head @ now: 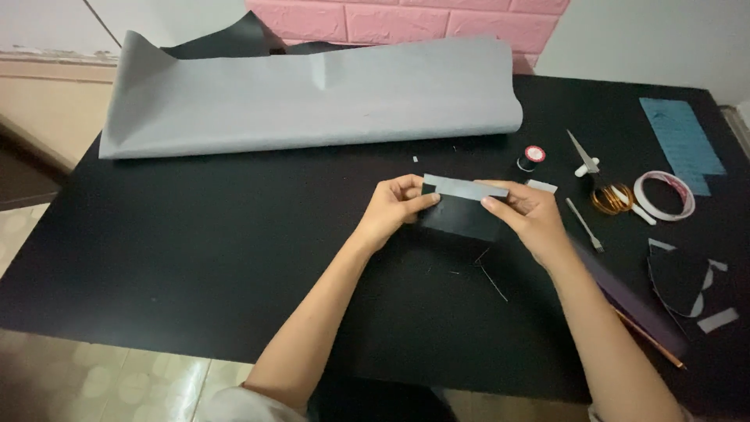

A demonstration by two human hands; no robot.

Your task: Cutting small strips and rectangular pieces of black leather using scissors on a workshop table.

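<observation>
Both hands hold a small black rectangular piece (462, 219) with a grey folded strip along its top edge, a little above the black table (195, 234). My left hand (393, 207) pinches its left end between thumb and fingers. My right hand (527, 211) pinches the right end, thumb on the grey strip. The piece is roughly level, grey edge away from me.
A large grey sheet (312, 94), rolled at its right end, lies across the back. Right of the hands: a thread spool (531, 158), scissors (598, 176), a tape ring (664, 195), a small metal tool (584, 225), a blue piece (683, 141), black and grey offcuts (687, 281), a dark strip (633, 301).
</observation>
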